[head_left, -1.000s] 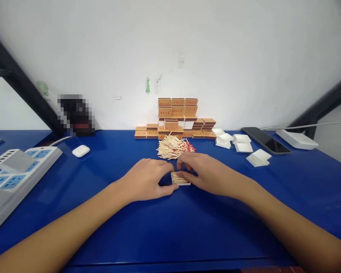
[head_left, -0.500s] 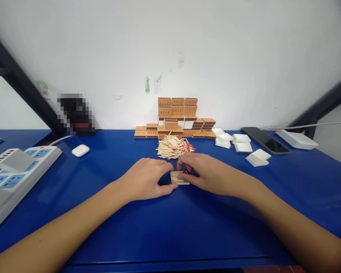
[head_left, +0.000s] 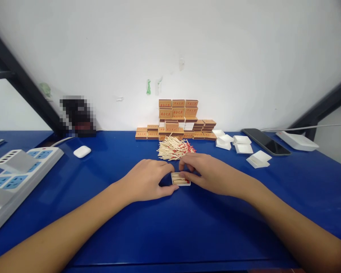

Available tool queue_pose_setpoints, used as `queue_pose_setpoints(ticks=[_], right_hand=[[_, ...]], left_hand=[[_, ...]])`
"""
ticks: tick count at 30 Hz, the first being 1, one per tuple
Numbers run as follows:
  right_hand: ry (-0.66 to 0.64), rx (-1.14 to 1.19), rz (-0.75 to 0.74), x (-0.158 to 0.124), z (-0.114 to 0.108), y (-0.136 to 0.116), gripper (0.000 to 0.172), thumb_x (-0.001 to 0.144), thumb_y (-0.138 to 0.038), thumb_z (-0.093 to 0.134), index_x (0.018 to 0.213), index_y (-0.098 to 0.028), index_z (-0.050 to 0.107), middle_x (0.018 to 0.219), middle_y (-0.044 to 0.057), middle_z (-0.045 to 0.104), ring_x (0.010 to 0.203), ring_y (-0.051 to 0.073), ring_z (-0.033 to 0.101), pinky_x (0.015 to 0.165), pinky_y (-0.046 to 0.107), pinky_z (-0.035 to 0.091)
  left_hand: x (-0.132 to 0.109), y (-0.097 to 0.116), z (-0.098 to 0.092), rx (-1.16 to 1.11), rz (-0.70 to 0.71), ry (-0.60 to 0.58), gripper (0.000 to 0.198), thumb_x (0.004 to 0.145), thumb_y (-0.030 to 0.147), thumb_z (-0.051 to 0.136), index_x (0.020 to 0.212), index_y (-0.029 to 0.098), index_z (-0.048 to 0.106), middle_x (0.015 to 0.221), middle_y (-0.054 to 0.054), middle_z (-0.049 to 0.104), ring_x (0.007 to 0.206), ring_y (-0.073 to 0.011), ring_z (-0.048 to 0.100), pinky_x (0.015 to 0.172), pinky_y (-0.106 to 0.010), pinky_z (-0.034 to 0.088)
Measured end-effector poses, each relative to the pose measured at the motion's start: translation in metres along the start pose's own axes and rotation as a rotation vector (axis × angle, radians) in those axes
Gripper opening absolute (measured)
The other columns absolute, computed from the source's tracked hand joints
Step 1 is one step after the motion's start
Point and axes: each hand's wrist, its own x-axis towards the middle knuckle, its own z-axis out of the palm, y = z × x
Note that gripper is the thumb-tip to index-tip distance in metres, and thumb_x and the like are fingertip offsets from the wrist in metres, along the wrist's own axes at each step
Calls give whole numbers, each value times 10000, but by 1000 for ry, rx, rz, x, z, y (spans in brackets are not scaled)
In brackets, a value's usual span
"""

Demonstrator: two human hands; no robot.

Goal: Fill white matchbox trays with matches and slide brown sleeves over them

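A small white matchbox tray (head_left: 184,184) filled with matches (head_left: 177,179) rests on the blue table in front of me. My left hand (head_left: 147,180) grips the tray's left end, its index finger at the far side and its thumb at the near side. Over the tray's right part, my right hand (head_left: 208,172) has curled fingers, with the thumb tip against the matches; its grip is partly hidden. Just beyond both hands lies a heap of loose matches (head_left: 170,148), many red heads pointing right.
Stacked matchboxes (head_left: 177,112) stand against the wall behind the heap. Several white empty trays (head_left: 243,145), a phone (head_left: 265,142) and a white flat device (head_left: 297,140) lie to the right. At left are a power strip (head_left: 48,161) and a white case (head_left: 82,151).
The right thumb has shifted slightly up and right across the tray, showing more of the matches and their red heads. My left hand keeps its hold. The view has moved slightly.
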Motion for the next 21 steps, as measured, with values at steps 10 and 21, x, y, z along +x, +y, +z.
queue_pose_setpoints(ticks=[10,21], right_hand=[[295,-270,277,-2,-39,77,180,943,-346,560,871,-208,650,778,61,676,666,195,556,605,333,352],[366,-209,341,1,-35,123,163,866,-313,606,902,-188,705,843,72,687,724,204,585,657,334,403]], left_hand=[[0,-2,-2,-29,-22,11,302,947,469,663,1083,207,725,845,-18,728,708,-180,664,620,-299,433],[-1,-3,-4,-8,-23,47,320,951,473,652,1096,197,727,815,-20,712,690,-179,646,614,-305,421]])
